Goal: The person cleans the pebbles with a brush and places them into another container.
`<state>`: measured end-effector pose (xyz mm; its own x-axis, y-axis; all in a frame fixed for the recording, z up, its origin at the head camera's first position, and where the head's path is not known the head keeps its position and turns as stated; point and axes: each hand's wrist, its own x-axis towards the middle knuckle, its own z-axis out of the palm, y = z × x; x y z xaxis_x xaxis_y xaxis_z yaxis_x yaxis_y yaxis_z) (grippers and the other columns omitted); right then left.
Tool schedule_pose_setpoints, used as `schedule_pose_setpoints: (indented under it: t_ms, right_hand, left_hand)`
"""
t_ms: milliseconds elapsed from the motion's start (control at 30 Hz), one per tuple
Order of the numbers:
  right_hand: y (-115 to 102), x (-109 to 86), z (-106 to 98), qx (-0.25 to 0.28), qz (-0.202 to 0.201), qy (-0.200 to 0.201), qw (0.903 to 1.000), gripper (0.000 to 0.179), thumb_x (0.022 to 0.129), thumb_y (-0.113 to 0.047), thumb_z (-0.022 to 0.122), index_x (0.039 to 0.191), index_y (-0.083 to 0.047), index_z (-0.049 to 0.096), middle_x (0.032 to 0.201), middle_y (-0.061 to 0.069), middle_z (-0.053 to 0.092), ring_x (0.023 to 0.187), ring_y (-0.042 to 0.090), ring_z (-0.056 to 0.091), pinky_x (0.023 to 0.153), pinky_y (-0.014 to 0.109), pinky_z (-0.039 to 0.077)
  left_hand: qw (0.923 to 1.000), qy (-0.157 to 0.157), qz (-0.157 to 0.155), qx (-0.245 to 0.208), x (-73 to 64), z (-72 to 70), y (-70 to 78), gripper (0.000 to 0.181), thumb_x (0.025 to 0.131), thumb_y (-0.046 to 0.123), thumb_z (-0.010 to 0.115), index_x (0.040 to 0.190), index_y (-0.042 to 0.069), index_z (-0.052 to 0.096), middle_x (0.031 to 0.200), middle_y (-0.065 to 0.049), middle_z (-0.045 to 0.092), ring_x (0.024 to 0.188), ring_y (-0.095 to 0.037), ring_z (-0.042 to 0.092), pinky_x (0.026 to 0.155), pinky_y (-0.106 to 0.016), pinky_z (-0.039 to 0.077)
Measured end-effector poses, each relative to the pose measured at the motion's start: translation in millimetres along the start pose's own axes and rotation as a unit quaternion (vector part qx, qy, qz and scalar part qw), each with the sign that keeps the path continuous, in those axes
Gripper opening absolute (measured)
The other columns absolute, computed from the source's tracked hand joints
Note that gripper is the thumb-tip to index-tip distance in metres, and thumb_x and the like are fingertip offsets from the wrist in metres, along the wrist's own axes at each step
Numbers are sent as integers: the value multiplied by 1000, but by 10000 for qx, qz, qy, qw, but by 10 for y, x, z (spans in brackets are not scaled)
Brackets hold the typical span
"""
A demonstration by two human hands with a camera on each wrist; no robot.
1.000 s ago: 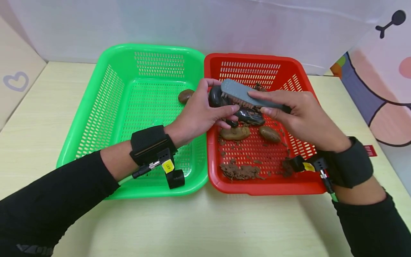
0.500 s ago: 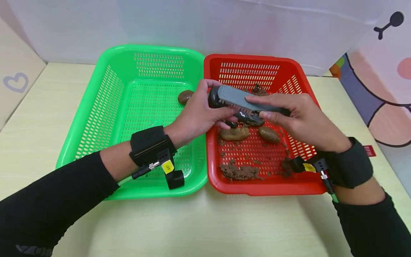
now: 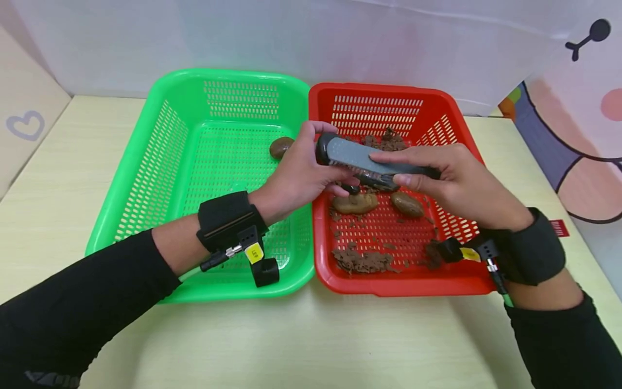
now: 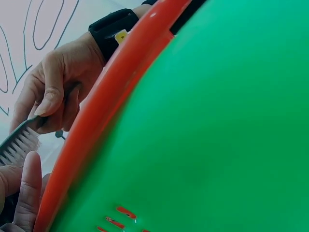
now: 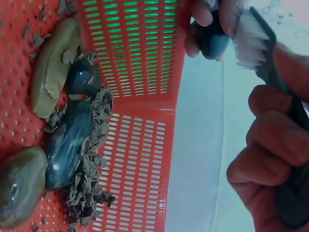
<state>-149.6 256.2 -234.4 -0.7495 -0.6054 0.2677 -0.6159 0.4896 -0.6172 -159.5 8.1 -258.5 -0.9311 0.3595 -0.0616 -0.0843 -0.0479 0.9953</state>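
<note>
My left hand grips a dark, glossy stone above the red basket's left rim. In the right wrist view the same stone shows between the left fingers. My right hand holds a grey-blue brush by its dark handle, thumb below and index finger along the back. The brush head lies over the stone in the head view, bristles facing down toward the left hand. Part of the stone is hidden behind the brush and fingers.
The red basket holds several stones, among them a tan stone and a brown stone, plus clumps of brown dirt. Beside it on the left stands a green basket with one brown stone at its right side.
The brush head has shifted slightly down and to the left over the stone, its back turned more toward the head camera. The left hand has barely moved.
</note>
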Motion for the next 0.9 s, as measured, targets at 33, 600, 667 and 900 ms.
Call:
schedule_pose_setpoints:
  t_ms: [33,600,667,900]
  right_hand:
    - [-2,3,-3,-35,12,24,10000,49,90,10,67,132,-15,69,100,0,70,64,12,47,51,24,36]
    - [5,3,5,-187,-34,144,9997,50,91,10,67,134,-15,67,113,9,72,75,11,52,58,20,39]
    - [8,5,0,-145,4,130,9998,50,91,10,67,134,-14,67,112,9,71,69,11,50,55,20,38]
    - [24,28,20,-517,219,396,9976,49,94,5,66,138,-17,64,109,12,69,61,13,40,50,25,30]
  left_hand:
    - [10000,-5,4,2,0,-1,2,62,95,-5,66,141,8,27,121,-18,61,91,-34,73,70,-37,63]
    - [10000,-46,-3,-11,11,2,14,62,95,-1,66,141,8,26,122,-17,61,90,-33,74,70,-36,63]
    - [10000,-37,-15,6,13,4,19,62,95,-1,67,141,9,26,122,-16,61,89,-32,74,70,-36,63]
    - [10000,-50,-20,-74,10,-6,9,63,95,2,68,140,9,25,121,-16,64,88,-33,74,68,-35,63]
